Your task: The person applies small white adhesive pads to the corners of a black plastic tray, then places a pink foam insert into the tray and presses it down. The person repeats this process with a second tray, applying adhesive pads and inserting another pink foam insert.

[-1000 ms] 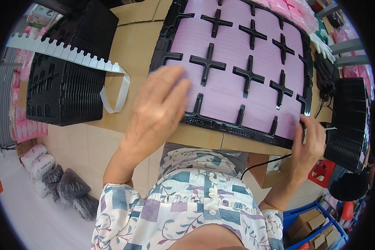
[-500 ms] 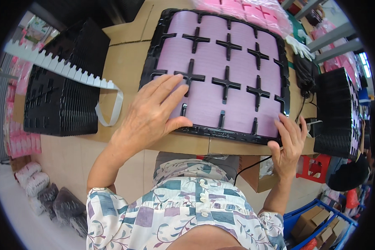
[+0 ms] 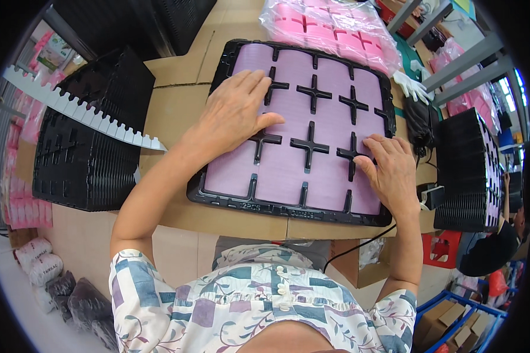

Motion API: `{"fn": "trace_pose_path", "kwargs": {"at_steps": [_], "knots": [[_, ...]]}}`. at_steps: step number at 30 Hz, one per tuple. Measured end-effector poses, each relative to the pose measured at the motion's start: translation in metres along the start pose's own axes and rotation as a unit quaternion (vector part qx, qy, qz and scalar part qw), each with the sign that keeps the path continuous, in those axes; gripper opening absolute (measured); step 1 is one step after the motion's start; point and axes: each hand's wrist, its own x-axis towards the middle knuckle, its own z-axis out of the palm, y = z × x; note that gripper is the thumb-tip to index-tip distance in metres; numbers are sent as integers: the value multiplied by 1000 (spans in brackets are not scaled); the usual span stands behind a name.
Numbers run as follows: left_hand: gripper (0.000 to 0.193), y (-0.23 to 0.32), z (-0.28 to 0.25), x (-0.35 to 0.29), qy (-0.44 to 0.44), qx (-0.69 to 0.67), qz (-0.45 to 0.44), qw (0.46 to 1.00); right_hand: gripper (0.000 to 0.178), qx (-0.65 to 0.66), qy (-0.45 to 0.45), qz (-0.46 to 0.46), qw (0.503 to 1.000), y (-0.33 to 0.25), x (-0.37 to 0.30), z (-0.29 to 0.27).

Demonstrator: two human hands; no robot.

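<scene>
A black plastic tray with cross-shaped ridges lies before me on the table. Rows of pale purple rolls or sheets fill its compartments; I cannot tell which they are. My left hand rests palm down on the purple material at the tray's left side, fingers stretched forward and thumb out to the right. On the right side, my right hand lies with spread fingers over the purple surface near the tray's right edge. Neither hand grips anything.
Stacks of black trays stand at left and right. Behind the tray lies a plastic-wrapped pink pack, with a white glove beside it. A white notched strip juts from the left. Cardboard covers the table.
My left hand has moved forward from the tray's near left onto its upper left part. My right hand has gone from the near right corner inward onto the purple surface.
</scene>
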Motion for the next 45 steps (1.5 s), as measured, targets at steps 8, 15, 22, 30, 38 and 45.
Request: {"fn": "trace_pose_path", "kwargs": {"at_steps": [8,15,22,30,38,45], "knots": [[77,-36,24,22,-40,35,-48,997,38,14,22,9,1000,0,-2,6],[73,-36,25,43,-79,74,-73,991,34,35,8,20,999,1,-1,2],[76,-23,21,48,-101,107,-101,984,37,-30,97,1,995,57,55,30],[72,-31,34,40,-47,98,-102,989,53,-107,15,29,994,89,59,66],[29,-50,28,36,-22,117,-71,990,38,45,0,76,996,105,70,61],[21,-75,29,38,-11,100,-35,994,36,-42,34,48,997,106,63,77]]}}
